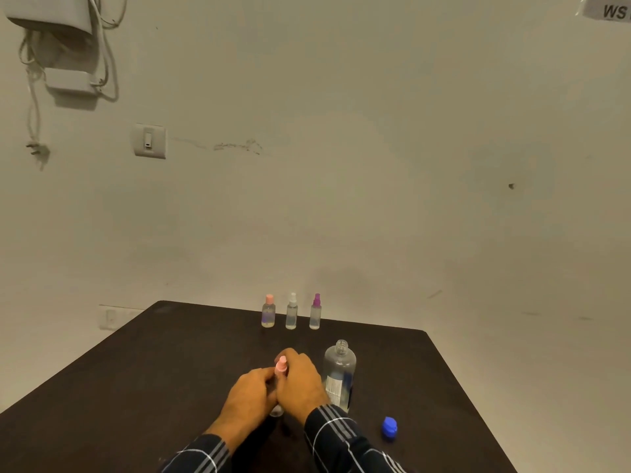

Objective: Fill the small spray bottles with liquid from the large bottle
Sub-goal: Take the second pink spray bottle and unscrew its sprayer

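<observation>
Dark table (136,387); left grip (249,394), right grip (300,380) both clasp pink-capped spray bottle (281,365), body mostly hidden.

Table (136,370): v. dark brown, plain. Wall (341,165): beige-grey w/ faint dark scuffs. Back row, clear bodies: left spray bottle (268,312) pink cap, lilac tint low down; middle spray bottle (291,312) white top; right spray bottle (316,312) purple top. Near spray bottle (281,365): pink top. Large bottle (339,367): clear, white label w/ dark blue band. Loose cap (389,427): bright blue. Sleeves (341,438): dark navy, white + grey stripes, check pattern. Switch plate (149,141): off-white. Sign (611,10): pale grey, black letters.
</observation>
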